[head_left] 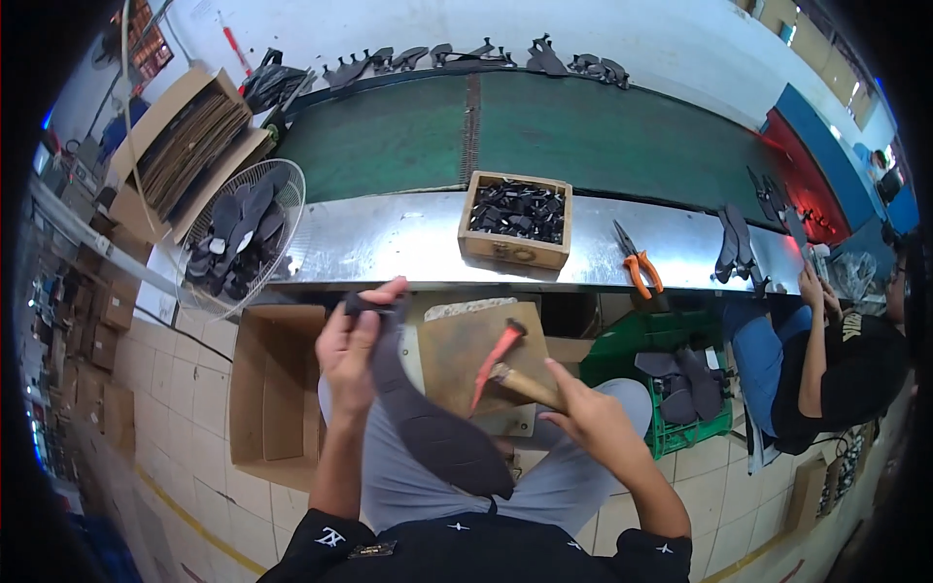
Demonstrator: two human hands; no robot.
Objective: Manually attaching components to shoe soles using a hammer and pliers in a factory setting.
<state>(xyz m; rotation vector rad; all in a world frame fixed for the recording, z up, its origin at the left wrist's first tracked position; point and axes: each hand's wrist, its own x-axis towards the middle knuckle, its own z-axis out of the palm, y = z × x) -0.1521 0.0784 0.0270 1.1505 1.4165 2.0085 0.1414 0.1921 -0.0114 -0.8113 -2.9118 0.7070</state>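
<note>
My left hand [347,364] grips one end of a dark grey shoe sole [432,428], which hangs slanting across my lap. A small black heel-like piece [365,304] is pinched at that end, between thumb and fingers. My right hand [595,420] is closed round the wooden handle of a hammer [530,386] with a red and black head. The hammer head is held over a brown work board [449,364] in front of my knees, to the right of the sole; whether it touches the board I cannot tell.
On the metal bench edge [379,238] stand a wooden box [515,255] of small black parts and orange-handled pliers [640,267]. A wire basket [292,219] of soles is left, above a cardboard box [277,389]. Right are a green crate [671,442] and a seated co-worker [846,379].
</note>
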